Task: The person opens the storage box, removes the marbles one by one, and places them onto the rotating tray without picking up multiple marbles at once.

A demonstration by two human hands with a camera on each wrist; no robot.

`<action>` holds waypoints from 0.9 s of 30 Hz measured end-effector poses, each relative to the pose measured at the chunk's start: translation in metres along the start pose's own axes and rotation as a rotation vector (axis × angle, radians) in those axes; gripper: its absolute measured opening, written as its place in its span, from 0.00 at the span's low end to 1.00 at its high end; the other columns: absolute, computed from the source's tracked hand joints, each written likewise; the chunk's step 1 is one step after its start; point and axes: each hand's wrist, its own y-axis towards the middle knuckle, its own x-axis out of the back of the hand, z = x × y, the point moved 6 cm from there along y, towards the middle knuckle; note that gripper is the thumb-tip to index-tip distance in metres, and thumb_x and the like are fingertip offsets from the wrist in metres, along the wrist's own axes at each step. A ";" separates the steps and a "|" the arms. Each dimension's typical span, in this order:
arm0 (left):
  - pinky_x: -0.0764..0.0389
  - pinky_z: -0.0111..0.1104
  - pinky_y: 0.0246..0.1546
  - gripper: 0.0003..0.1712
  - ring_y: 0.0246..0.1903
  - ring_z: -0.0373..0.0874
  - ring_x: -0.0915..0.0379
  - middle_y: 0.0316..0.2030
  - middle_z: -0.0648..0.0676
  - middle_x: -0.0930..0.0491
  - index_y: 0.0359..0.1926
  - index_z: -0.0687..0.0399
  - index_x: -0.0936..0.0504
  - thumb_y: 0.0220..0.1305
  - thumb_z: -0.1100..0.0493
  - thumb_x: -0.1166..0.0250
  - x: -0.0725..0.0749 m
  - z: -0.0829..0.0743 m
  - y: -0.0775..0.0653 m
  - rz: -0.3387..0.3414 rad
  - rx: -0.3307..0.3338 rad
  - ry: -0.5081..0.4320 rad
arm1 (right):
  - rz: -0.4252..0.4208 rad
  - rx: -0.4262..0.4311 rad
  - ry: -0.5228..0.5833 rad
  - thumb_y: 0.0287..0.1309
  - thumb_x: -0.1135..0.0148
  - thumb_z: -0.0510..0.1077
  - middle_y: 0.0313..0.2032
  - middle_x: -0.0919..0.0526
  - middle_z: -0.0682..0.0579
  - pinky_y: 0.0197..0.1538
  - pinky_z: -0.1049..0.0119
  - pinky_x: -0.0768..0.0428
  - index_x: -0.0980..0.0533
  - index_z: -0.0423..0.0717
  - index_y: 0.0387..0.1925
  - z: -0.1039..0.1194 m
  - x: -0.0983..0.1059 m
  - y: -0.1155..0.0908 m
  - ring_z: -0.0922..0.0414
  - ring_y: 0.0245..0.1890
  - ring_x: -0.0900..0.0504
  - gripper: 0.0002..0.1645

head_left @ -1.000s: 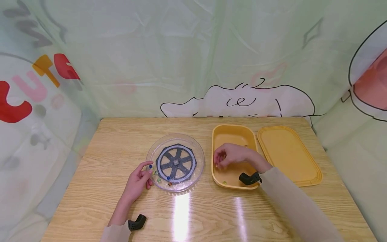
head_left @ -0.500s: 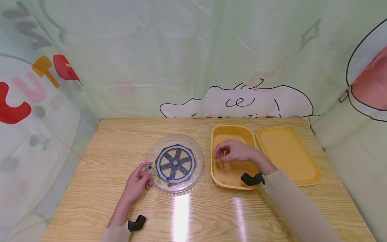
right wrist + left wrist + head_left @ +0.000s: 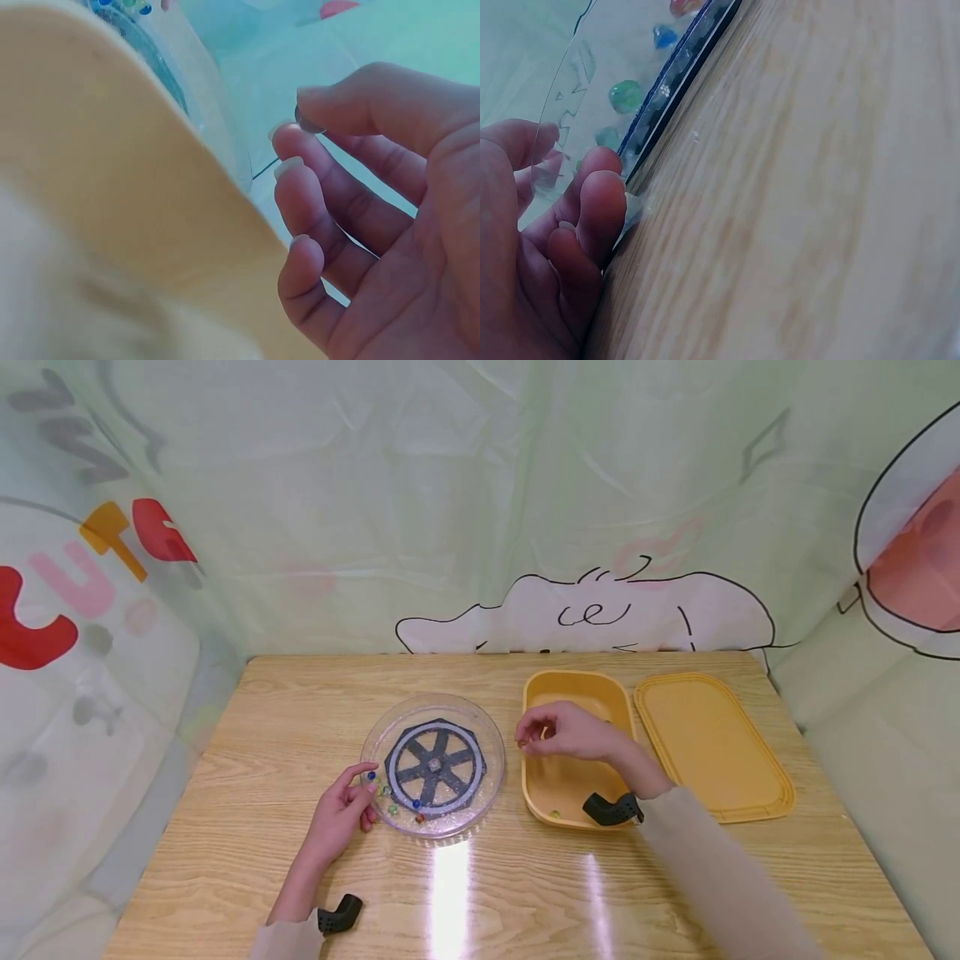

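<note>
My left hand [image 3: 339, 814] holds the left edge of a round clear plastic dish [image 3: 491, 789]. The left wrist view shows its fingers [image 3: 602, 217] curled at the dish's wall. Several glass marbles lie inside along the near left, among them a blue marble [image 3: 417, 804] and a green marble [image 3: 625, 97]. A dark wheel-like shape with spokes [image 3: 442, 739] sits in the dish's middle. Over the left rim of a yellow tub [image 3: 581, 810], my right hand [image 3: 573, 731] pinches a small dark marble [image 3: 306, 122] between thumb and finger. A yellowish marble [image 3: 556, 814] rests in the tub's near corner.
A flat yellow lid [image 3: 712, 743] lies on the wooden table [image 3: 300, 710] just right of the tub. Behind the table hangs a pale printed curtain [image 3: 337, 527]. Black wrist mounts [image 3: 611, 810] stick out from both sleeves.
My right hand has risen from inside the tub and shifted left to its rim, with the marble between its fingertips. The left hand keeps its place at the dish.
</note>
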 end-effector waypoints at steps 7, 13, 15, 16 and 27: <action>0.21 0.34 0.21 0.19 0.17 0.46 0.27 0.21 0.58 0.23 0.63 0.48 0.26 0.74 0.57 0.41 0.000 0.000 0.000 -0.001 0.004 0.001 | -0.017 0.033 -0.032 0.58 0.30 0.39 0.32 0.19 0.56 0.40 0.64 0.22 0.19 0.45 0.37 0.008 -0.008 0.009 0.55 0.35 0.23 0.06; 0.21 0.34 0.22 0.19 0.17 0.47 0.27 0.21 0.58 0.23 0.63 0.47 0.26 0.74 0.56 0.40 0.000 0.002 0.001 -0.003 0.014 -0.005 | -0.024 0.049 -0.033 0.58 0.31 0.38 0.33 0.18 0.56 0.40 0.63 0.22 0.19 0.46 0.38 0.016 -0.017 0.020 0.54 0.34 0.23 0.06; 0.21 0.34 0.22 0.19 0.17 0.47 0.27 0.21 0.58 0.23 0.63 0.46 0.26 0.74 0.56 0.40 0.000 0.002 0.001 -0.005 0.016 -0.005 | -0.028 0.036 -0.030 0.58 0.31 0.38 0.33 0.18 0.56 0.40 0.62 0.23 0.19 0.46 0.38 0.018 -0.020 0.025 0.54 0.35 0.23 0.06; 0.21 0.34 0.22 0.19 0.17 0.47 0.27 0.21 0.58 0.23 0.63 0.46 0.26 0.74 0.56 0.40 0.000 0.002 0.000 -0.005 0.017 -0.004 | -0.029 0.030 -0.029 0.58 0.31 0.38 0.33 0.19 0.55 0.40 0.62 0.23 0.20 0.47 0.38 0.019 -0.022 0.027 0.54 0.35 0.23 0.06; 0.21 0.34 0.21 0.18 0.17 0.46 0.27 0.21 0.57 0.23 0.62 0.47 0.26 0.74 0.57 0.41 -0.001 -0.001 -0.001 -0.003 0.002 0.007 | -0.018 0.046 0.002 0.57 0.31 0.37 0.33 0.18 0.56 0.41 0.63 0.22 0.20 0.45 0.37 0.035 -0.040 0.055 0.56 0.34 0.23 0.06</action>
